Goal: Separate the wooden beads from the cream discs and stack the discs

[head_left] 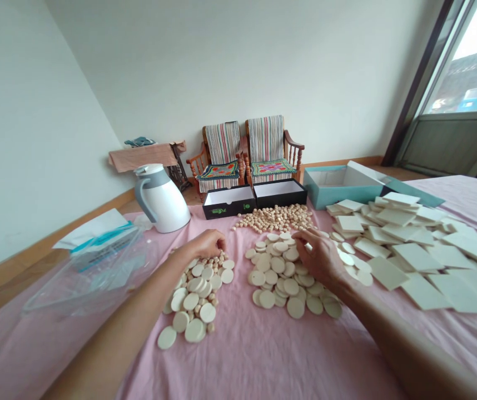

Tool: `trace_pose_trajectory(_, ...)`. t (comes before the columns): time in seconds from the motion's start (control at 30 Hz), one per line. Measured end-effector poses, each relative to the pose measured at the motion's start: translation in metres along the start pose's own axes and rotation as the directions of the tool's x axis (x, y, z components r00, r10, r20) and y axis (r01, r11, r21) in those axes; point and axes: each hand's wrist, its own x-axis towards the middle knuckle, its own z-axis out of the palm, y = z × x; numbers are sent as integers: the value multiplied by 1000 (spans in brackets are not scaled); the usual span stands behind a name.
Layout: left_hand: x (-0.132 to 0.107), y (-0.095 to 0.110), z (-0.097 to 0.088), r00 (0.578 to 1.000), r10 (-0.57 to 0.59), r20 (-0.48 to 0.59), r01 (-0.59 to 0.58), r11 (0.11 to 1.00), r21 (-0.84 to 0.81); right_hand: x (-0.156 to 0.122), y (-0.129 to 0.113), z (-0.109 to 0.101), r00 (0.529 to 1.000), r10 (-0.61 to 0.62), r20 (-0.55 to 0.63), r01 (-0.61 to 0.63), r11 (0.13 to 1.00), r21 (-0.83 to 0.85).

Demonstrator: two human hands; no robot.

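My left hand (207, 243) rests knuckles-up, fingers curled, on the far end of a left pile of pale wooden discs (194, 297) mixed with small wooden beads. What its fingers hold is hidden. My right hand (319, 256) lies over the right side of a second pile of discs (281, 275), fingers bent in a pinch at the pile's top. Beyond both piles lies a heap of small wooden beads (274, 218). All sit on a pink cloth (255, 355).
Pale square tiles (417, 244) are spread at the right. Two black open boxes (255, 200) and a teal box (338, 186) stand at the back. A white jug (160, 197) and clear plastic bags (92, 261) are at the left. Two chairs stand by the wall.
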Motion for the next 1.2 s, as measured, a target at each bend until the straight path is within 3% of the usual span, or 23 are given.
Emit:
trace_pose_trajectory(0.2, 28, 14, 4, 983, -30, -178, 33, 999, 12, 0, 0, 1, 1000, -10, 11, 10, 1000, 18)
trace_pose_trajectory(0.37, 54, 41, 4, 913, -40, -406, 29, 999, -34, 1, -3, -2, 1000, -1, 4, 0, 1000, 31)
trace_pose_trajectory(0.47, 47, 46, 2, 927, -2, -376, -8, 1000, -25, 1, -3, -3, 1000, -10, 2, 10, 1000, 30)
trace_pose_trajectory(0.63, 18, 36, 0, 986, 30, -164, -24, 999, 40, 0, -2, -1, 1000, -25, 4, 25, 1000, 16)
trace_pose_trajectory(0.9, 9, 26, 6, 992, -78, -100, 89, 990, 113, -1, 0, 2, 1000, -17, 19, 16, 1000, 10)
trace_pose_trajectory(1.03, 19, 34, 8, 985, -82, -150, 96, 991, 89, 0, -1, -1, 1000, -15, 15, 15, 1000, 7)
trace_pose_trajectory(1.2, 36, 46, 11, 919, -60, -389, 64, 998, -2, 1, -2, -2, 1000, -16, 13, 15, 1000, 17)
